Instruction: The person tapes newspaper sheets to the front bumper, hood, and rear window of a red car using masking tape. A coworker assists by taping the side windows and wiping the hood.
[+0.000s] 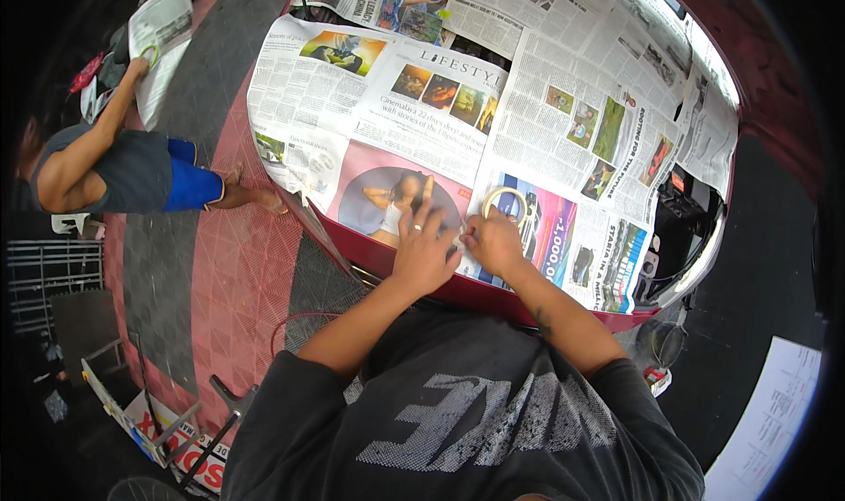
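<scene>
Both hands are down on the newspaper sheets that cover a red car panel, close together at the near edge. The left hand lies flat, fingers spread and pointing away from the body, pressing the paper over a pink picture page. The right hand sits just beside it, fingers curled and pinched at the paper's seam; what it grips there is too small to tell. A roll of masking tape stands right at the right hand's fingertips, just beyond them and slightly up the panel, touching or nearly so. The right hand is clearly the nearer one to the roll; the left is one hand's place further off. The seam between the sheets runs away from the body, up between the two hands. Off to the left, another person stands on the red and grey floor tiles, holding a folded newspaper.
</scene>
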